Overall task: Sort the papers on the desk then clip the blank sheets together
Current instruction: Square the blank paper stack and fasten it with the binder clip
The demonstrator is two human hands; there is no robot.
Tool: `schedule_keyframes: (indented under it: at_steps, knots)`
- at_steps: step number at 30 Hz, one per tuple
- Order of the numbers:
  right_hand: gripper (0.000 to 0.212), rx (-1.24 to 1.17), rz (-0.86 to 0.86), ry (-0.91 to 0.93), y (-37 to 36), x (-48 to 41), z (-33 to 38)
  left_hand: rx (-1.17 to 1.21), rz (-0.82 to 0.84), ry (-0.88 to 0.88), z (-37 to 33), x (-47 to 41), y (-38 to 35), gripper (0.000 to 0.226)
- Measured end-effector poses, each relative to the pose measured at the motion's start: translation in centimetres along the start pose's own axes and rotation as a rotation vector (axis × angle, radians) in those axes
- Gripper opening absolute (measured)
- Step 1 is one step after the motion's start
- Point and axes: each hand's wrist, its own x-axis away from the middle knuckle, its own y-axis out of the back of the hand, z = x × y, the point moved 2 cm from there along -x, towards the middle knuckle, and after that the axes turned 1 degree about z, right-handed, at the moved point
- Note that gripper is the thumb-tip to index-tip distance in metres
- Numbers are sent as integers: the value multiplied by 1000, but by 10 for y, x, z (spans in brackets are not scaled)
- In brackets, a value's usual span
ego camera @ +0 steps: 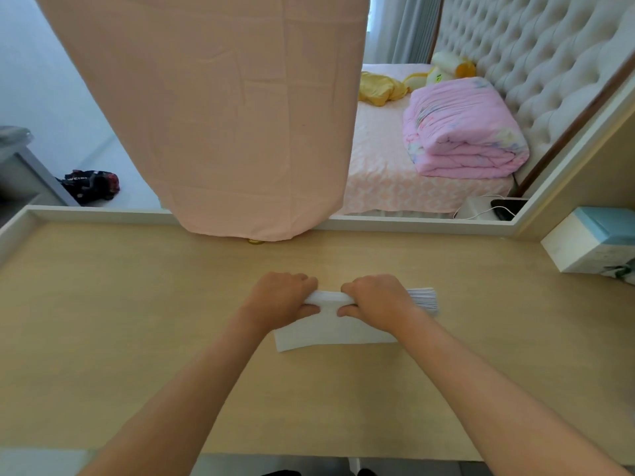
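- Pink cloth (213,115): wide, creased, hanging at top centre.
- Bed (378,173): pale patterned cover, to the right.
- Pink quilt (464,132): folded, lying on the bed.
- Yellow garment (378,87): crumpled, behind the quilt.
- Tufted headboard (532,46): pale.
- White-and-blue box (584,242): far right.
- Black bag (91,185): on the floor, left.

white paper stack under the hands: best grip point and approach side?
Take the white paper stack by its far long edge, coming from above. That edge appears raised while the near edge rests on the desk, so fingers can wrap it there. The left hand and right hand both grip it that way, spaced along the edge, which probably keeps thin sheets from sagging.
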Motion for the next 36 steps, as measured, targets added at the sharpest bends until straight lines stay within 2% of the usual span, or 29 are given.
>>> schedule_keyframes:
  at_steps: [3,6,7,8,11,12,14,18,20,24,28,33,36]
  knots:
    - [44,16,7,-7,-1,-1,0,184,-95,175,42,43,-2,36]
    - [46,33,0,-25,-2,-2,0,708,-330,617,76,85,-33,22]
    - [46,36,-6,-32,-3,-3,-1,752,-362,723,81,93,-51,18]
    - [45,37,-12,-41,-3,-3,-1,718,-320,756,82,96,-70,23]
    - [43,42,-22,-74,-3,-3,-2,618,-32,642,69,92,-118,61]
    - [43,46,-25,-83,-3,-4,-2,586,60,616,64,89,-128,66]
    - [43,57,-30,-93,-3,-4,-3,526,164,590,57,84,-141,62]
    - [45,61,-34,-99,-3,-5,-3,602,29,631,55,86,-144,34]
    - [45,56,-32,-107,-2,-5,-2,602,25,613,50,97,-140,22]
    - [45,36,-30,-118,2,-5,-3,619,109,419,13,114,-133,23]
    - [42,0,-21,-110,1,-6,-5,588,145,244,-40,92,-130,19]
    - [45,-23,-14,-117,-1,-9,-9,598,202,241,-80,70,-130,14]
    - [44,-26,-27,-115,-2,-13,-12,670,340,134,-93,79,-136,18]
